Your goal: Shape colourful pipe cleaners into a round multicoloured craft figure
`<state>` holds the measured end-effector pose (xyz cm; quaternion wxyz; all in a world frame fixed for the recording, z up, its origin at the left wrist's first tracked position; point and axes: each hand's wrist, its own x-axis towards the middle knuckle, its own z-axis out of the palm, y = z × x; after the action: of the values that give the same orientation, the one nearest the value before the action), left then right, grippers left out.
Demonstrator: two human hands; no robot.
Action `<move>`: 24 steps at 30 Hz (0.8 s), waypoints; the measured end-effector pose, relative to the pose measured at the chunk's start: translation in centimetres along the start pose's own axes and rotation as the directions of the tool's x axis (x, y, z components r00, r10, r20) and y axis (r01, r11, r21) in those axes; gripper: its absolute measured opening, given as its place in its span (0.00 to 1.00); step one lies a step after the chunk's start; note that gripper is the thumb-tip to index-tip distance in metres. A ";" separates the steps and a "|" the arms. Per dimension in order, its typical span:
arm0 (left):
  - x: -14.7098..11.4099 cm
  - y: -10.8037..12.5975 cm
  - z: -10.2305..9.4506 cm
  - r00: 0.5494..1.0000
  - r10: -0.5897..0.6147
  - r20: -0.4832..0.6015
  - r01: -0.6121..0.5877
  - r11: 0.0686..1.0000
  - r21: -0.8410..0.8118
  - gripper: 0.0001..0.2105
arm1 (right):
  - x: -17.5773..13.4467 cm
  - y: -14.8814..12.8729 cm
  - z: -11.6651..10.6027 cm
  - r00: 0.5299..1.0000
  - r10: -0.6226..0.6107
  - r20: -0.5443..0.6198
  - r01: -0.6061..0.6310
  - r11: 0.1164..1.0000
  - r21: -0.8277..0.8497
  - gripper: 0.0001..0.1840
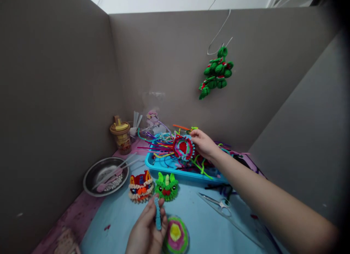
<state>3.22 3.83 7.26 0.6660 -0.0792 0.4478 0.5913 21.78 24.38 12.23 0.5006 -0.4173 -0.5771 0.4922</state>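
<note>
My left hand (149,225), low in the middle, pinches a short light-blue fuzzy strip (158,214), apparently coiled pipe cleaner. Over the blue tray (164,170), my right hand (202,141) has its fingers closed at the edge of a round pipe-cleaner piece (183,147), red in the centre with a light-blue ruffled rim. Its fingertips are partly hidden. Just beyond my left hand sit a green pipe-cleaner animal head (166,187) and a red-and-orange one (141,187). A round green, pink and yellow piece (176,234) lies beside my left hand.
Loose pipe cleaners (161,148) fill the tray. Scissors (218,203) lie at the right on the blue sheet. A metal bowl (106,175) with white beads and tools stands left, near a brown-lidded cup (121,137). Green ornaments (217,73) hang against the grey partition (164,57).
</note>
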 end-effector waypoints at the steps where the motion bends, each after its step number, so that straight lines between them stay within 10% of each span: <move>1: -0.1 0.0 0.0 0.999 0.026 0.019 -0.027 1.000 0.013 0.15 | -0.3 0.1 0.3 0.999 -0.042 0.003 0.042 0.997 -0.059 0.14; 8: -0.9 -0.2 0.3 0.988 0.118 0.098 -0.125 0.990 0.067 0.14 | -3.1 0.7 1.4 0.943 -0.310 0.119 0.318 0.739 -0.594 0.06; 13: -0.6 -0.4 0.2 0.996 0.029 0.086 -0.034 0.997 0.064 0.11 | -3.7 2.5 1.0 0.891 -0.029 0.452 0.354 0.667 -0.656 0.10; 24: 0.8 -0.1 -0.3 1.000 0.023 0.002 -0.023 0.999 0.025 0.10 | -0.3 3.4 0.6 0.988 -0.146 0.047 0.141 0.742 -0.655 0.18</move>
<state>3.06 4.21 6.52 0.6606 -0.0653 0.4553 0.5933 21.19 24.54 8.86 0.3608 -0.5226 -0.7414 0.2170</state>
